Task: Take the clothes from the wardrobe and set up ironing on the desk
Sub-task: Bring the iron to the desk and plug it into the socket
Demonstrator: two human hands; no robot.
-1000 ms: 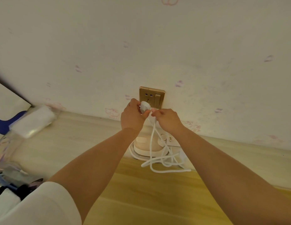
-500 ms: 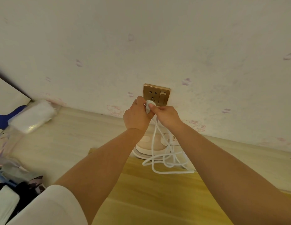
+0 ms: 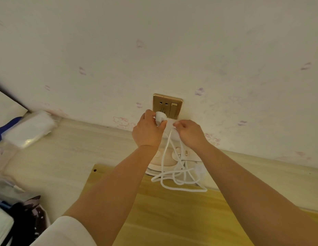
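Observation:
My left hand (image 3: 147,130) grips a white plug (image 3: 161,118) and holds it against the lower holes of the gold wall socket (image 3: 167,106). Just to its right, my right hand (image 3: 189,133) pinches the white cord (image 3: 168,150) below the plug. The cord runs down in loose loops (image 3: 179,180) to a pale pink and white iron (image 3: 163,162) lying on the desk against the wall. My arms hide part of the iron. The plug's pins are hidden.
A yellow wooden board (image 3: 172,210) lies on the pale desk (image 3: 66,157) under my arms. A white tissue pack (image 3: 29,129) sits at the back left by the wall. Dark and white items (image 3: 21,219) crowd the left front edge.
My right hand has slid off the plug, down and right along the cord. My left hand keeps the plug at the socket. The view has shifted slightly.

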